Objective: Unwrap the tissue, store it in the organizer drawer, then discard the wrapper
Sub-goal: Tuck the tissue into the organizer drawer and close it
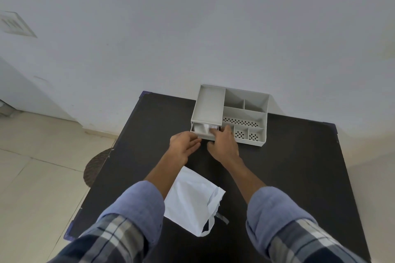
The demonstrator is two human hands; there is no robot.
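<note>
A grey organizer [245, 111] stands at the far edge of the dark table, its small drawer [197, 129] pulled out at the front left. White tissue [210, 128] lies in the drawer. My right hand [224, 143] reaches into the drawer with its fingertips on the tissue. My left hand [183, 145] rests beside the drawer's front, fingers loosely apart, touching its front edge. The white wrapper [190, 198] lies flat on the table between my forearms, torn open at its right side.
The dark table [288, 166] ends close to a white wall behind the organizer. A dark round mesh object [96, 166] sits on the tiled floor left of the table. A strip of tape [222, 218] lies by the wrapper.
</note>
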